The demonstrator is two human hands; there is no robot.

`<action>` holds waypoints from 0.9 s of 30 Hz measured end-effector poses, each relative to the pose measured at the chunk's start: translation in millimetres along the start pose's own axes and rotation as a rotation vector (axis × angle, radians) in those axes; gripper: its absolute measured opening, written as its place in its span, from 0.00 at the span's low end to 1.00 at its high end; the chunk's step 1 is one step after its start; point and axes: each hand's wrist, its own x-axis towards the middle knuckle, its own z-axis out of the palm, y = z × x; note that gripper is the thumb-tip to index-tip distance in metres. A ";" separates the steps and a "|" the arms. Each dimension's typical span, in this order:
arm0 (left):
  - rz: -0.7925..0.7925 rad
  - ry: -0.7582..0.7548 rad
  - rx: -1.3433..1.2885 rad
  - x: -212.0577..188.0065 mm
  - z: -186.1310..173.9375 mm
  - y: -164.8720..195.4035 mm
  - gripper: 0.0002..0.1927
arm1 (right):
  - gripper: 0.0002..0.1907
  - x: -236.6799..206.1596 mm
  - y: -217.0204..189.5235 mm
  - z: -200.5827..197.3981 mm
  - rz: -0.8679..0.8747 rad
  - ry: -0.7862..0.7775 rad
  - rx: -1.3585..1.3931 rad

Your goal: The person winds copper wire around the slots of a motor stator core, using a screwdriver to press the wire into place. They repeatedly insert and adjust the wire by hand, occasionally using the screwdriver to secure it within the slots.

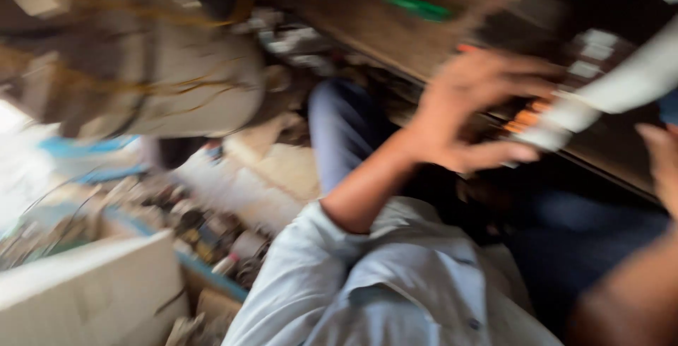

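The head view, badly blurred, shows the left hand [470,109] spread wide against a dark panel [565,28]; right hand [660,166] beside it, grip unclear.

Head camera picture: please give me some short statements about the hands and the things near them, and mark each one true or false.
1. The left hand reaches up to a dark device with orange parts. True.
2. The picture is sharp and clear. False: it is strongly blurred by motion.
3. The left arm wears a light blue sleeve. True.
4. The right hand is fully in view at the middle. False: only part of it shows, at the right edge.
5. A green tool lies on the wooden board above. True.
6. The left hand holds a red cup. False: no cup shows.
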 end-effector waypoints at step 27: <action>0.073 0.057 -0.089 -9.0 -1.0 -7.7 0.27 | 0.06 5.4 -125.6 -19.5 -0.120 0.300 0.433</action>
